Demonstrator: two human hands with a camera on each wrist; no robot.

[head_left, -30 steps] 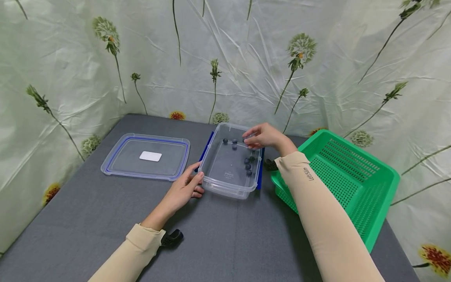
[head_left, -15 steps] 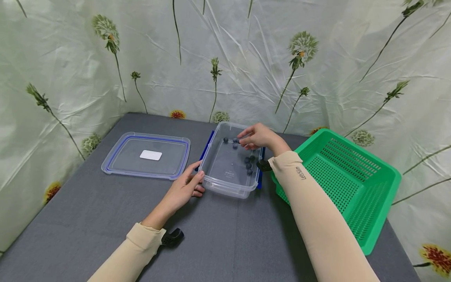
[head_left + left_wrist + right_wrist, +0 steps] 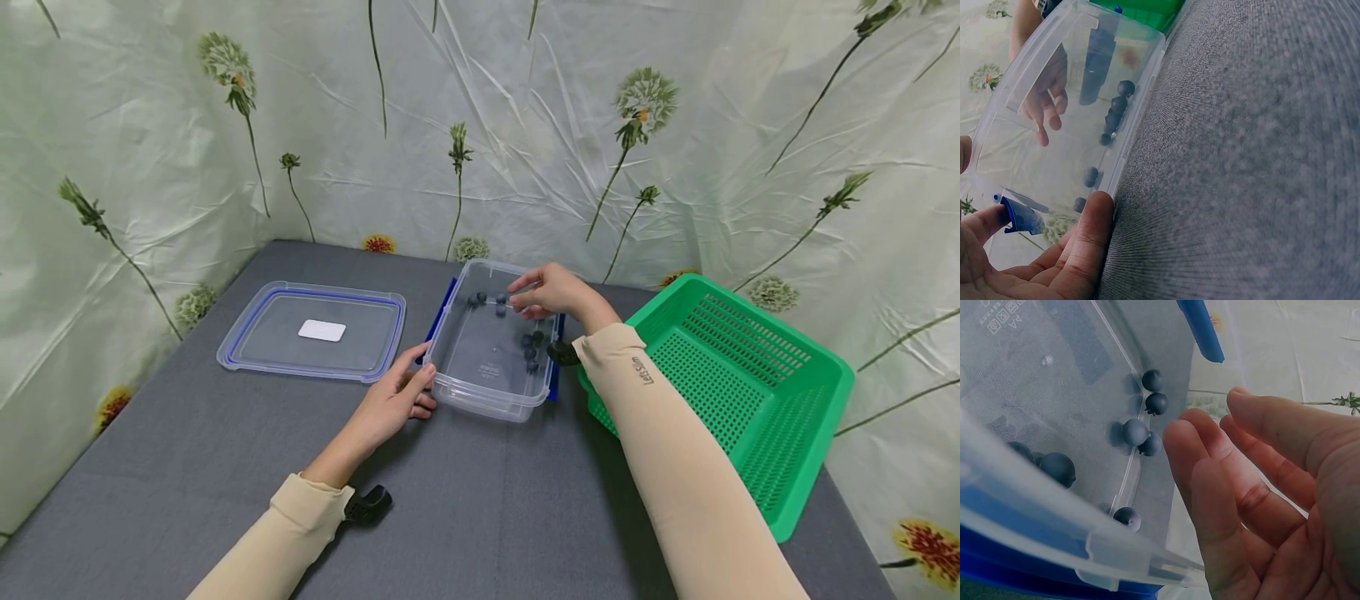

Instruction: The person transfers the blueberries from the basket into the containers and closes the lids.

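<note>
A clear plastic food container (image 3: 487,404) with blue side latches stands on the table, its lid off. Several blueberries (image 3: 531,354) lie on its floor, some along the right side and others near the far end. My left hand (image 3: 386,408) grips the container's near-left corner, and in the left wrist view one fingertip meets a blue latch (image 3: 1022,215). Over the container's far-right part hovers my right hand (image 3: 551,292), fingers loosely bent. The right wrist view shows nothing between its fingers (image 3: 1216,512), with blueberries (image 3: 1135,432) just beyond them.
Left of the container lies its clear lid (image 3: 270,350) with a blue seal and a white label (image 3: 322,331). A green perforated basket (image 3: 813,392) stands to the right, partly behind the right forearm. A flower-print curtain (image 3: 525,167) rises behind the grey table (image 3: 450,517).
My right hand has shifted slightly left above the container. Another blueberry now lies beside the one at the far left. The left hand keeps its place.
</note>
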